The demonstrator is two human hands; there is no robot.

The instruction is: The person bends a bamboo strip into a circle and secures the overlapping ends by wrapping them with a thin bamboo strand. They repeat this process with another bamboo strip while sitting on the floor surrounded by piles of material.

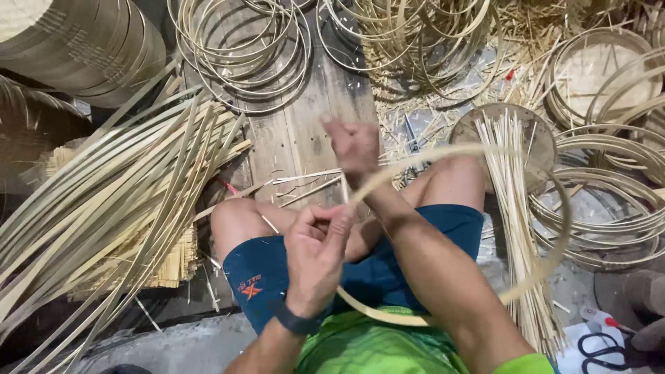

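A: Status, left to right?

B: Far left: long bamboo strips [104, 201] fanned across the floor, stacked woven rolls [83, 41] behind them. Left hand [315, 260] sits over the lap, fingers curled shut, pinching a thin sliver [344, 190] that sticks up from the fist.

A: And the hoop?

B: Bamboo hoop [554, 235] loops from under the left hand, across the shorts, out to the right and back up to the right hand [355, 147]. Right hand is farther out, closed around the hoop's band where the ends seem to overlap; it's motion-blurred, so the exact finger placement is unclear.

A: So both hands are on it?

B: Right hand grips it. Left hand is just above the lower band, touching or nearly so.

A: Right side?

B: Bundle of thin sticks [512, 208] lying over a round tray [540, 138], finished rings [609, 208] stacked beyond, scissors [599, 350] at the bottom corner.
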